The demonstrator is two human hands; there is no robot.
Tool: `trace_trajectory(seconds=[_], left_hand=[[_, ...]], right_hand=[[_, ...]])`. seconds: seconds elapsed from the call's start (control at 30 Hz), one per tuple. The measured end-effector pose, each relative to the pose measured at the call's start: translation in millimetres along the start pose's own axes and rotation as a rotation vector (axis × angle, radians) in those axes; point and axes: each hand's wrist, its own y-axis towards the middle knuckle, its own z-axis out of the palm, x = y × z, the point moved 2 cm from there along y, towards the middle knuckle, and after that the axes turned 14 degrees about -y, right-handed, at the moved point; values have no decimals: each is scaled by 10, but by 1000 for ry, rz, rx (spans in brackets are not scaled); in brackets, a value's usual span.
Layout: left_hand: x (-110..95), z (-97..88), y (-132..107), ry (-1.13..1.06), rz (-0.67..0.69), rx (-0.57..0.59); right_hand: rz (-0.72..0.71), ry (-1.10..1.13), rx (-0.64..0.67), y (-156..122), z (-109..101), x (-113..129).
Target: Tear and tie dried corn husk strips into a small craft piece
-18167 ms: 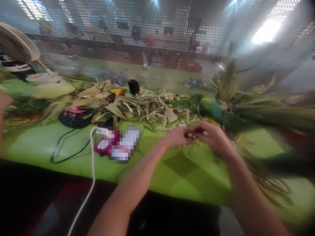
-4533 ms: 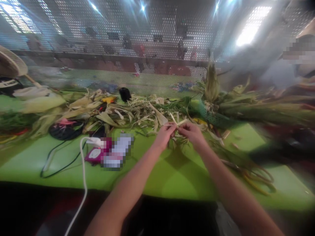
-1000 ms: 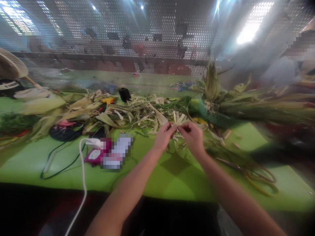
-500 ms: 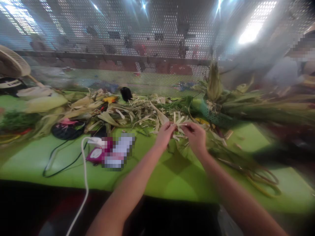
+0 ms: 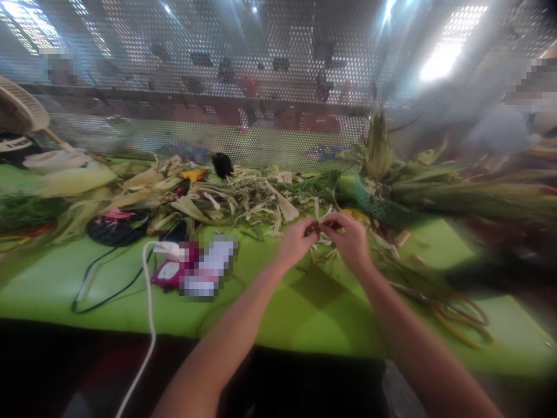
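Note:
My left hand (image 5: 298, 239) and my right hand (image 5: 348, 237) meet above the green tabletop, fingertips pinched close together. Between them are pale strips that look like corn husk (image 5: 317, 205); some stick up above the fingers and others hang below. The exact spot where the fingers grip is covered by the fingers themselves. Just beyond my left hand lies a wide, dry husk leaf (image 5: 285, 203), part of a long heap of husk scraps (image 5: 191, 208) along the back of the table.
On the left are a purple power socket (image 5: 167, 276), a pixelated flat object (image 5: 213, 267), a white cable (image 5: 151, 319) and a black coil (image 5: 115, 227). Scissors (image 5: 465, 325) lie at right, near a green perforated basket (image 5: 378, 209) of husks. A perforated metal screen (image 5: 278, 133) stands behind.
My fingertips have drawn closer together and shifted slightly right. Fewer of the pale strips show fanned above them; more are covered by my hands.

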Motion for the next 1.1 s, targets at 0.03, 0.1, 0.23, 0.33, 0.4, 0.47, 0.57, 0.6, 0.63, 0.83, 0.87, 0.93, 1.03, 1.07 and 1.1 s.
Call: trace_trajectory(seconds=[0.03, 0.1, 0.23, 0.33, 0.4, 0.47, 0.57, 0.6, 0.63, 0.83, 0.87, 0.93, 1.03, 1.07, 1.1], left_hand=[[-14, 2, -5, 16, 13, 17], [-42, 7, -16, 22, 26, 51], [-62, 18, -30, -19, 21, 82], [-21, 17, -19, -63, 6, 59], [18, 11, -8, -101, -27, 31], [48, 6, 0, -136, -62, 6], [66, 5, 7, -197, -80, 1], [68, 6, 9, -225, -82, 1], [70, 8, 10, -259, -88, 2], [125, 43, 20, -583, -266, -32], [132, 51, 22, -629, -296, -26], [135, 60, 25, -669, -332, -9], [112, 38, 33, -581, -305, 4], [98, 23, 35, -512, -273, 2], [81, 6, 37, -424, -235, -2]], right_hand=[[33, 22, 0, 0, 6, -2], [115, 77, 0, 5, 12, 0], [254, 204, 28, 26, 13, 11], [300, 305, 51, 39, 29, -10], [330, 371, 75, 41, 50, -38], [369, 430, 92, 39, 70, -66], [417, 491, 83, 33, 79, -83], [423, 504, 82, 31, 77, -79], [424, 515, 88, 30, 74, -70], [356, 514, 105, 13, 44, -24], [329, 504, 110, 12, 39, -25], [246, 458, 134, 17, 25, -28], [63, 349, 166, 42, -21, -21], [12, 309, 182, 52, -38, -18], [-27, 268, 201, 62, -52, -18]])
